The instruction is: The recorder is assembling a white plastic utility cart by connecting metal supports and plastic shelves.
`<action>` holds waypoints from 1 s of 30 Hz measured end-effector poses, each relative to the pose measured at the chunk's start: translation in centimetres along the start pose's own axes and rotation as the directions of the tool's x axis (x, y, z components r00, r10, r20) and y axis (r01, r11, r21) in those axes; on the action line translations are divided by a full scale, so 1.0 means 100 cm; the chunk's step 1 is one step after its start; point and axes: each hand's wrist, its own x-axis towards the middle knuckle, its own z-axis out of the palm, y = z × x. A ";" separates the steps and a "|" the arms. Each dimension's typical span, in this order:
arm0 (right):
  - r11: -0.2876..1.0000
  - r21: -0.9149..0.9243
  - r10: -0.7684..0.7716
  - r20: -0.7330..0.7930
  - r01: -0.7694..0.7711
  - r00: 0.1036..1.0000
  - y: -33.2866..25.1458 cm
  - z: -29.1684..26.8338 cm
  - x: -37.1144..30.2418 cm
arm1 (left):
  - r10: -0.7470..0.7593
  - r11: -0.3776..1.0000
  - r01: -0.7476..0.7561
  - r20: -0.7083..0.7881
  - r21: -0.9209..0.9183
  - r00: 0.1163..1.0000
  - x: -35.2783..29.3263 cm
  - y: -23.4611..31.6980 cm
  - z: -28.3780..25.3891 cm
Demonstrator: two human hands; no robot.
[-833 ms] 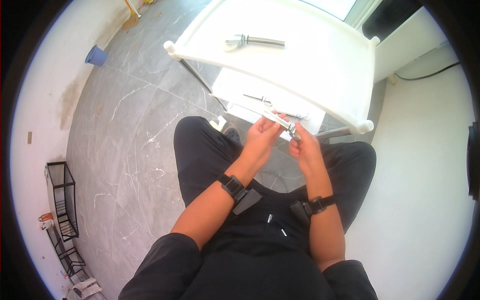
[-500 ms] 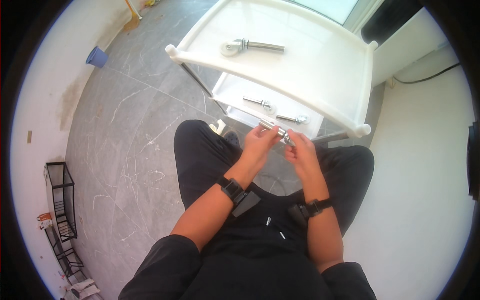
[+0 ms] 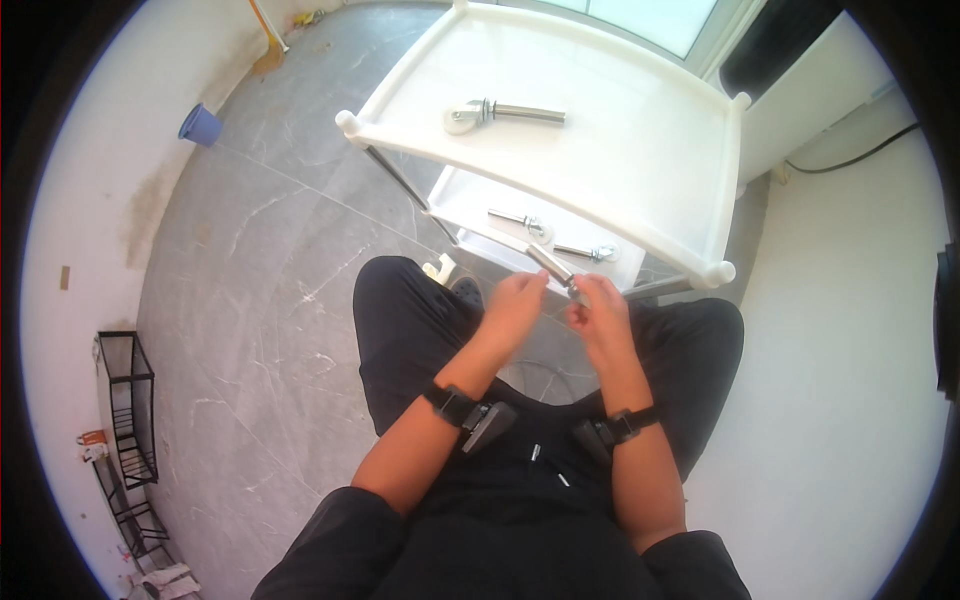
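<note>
Between my hands is a caster with a metal tube for a stem, tilted with the tube's free end up and to the left. My right hand is closed round its lower end, and the fingers mostly hide the wheel. My left hand is just left of the tube, fingers drawn together; whether anything is between them is hidden. On the white cart's top tray lies another caster with a metal tube. Two more casters, a left one and a right one, lie on the lower shelf.
The white cart stands ahead of my knees on grey tile floor. A white wall is close on my right. Far left are a blue bucket, a broom and a black wire rack along the wall.
My left hand has come off the tube and moved slightly down and left. The caster stays in my right hand, its tube now tilted more steeply. The view has shifted slightly.
</note>
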 end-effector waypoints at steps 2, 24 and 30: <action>0.999 -0.005 -0.033 -0.054 0.032 0.998 -0.001 -0.006 0.005 | 0.398 0.830 -0.308 -0.105 0.465 0.912 -0.017 0.029 -0.010; 0.992 -0.114 -0.065 -0.049 0.059 0.997 0.001 -0.023 0.002 | 0.819 -0.031 -0.927 0.541 0.373 0.190 -0.054 0.185 -0.032; 0.984 -0.174 -0.034 0.046 0.041 0.998 0.011 -0.006 0.002 | 0.474 0.879 -0.460 0.321 -0.121 0.820 -0.052 0.034 -0.033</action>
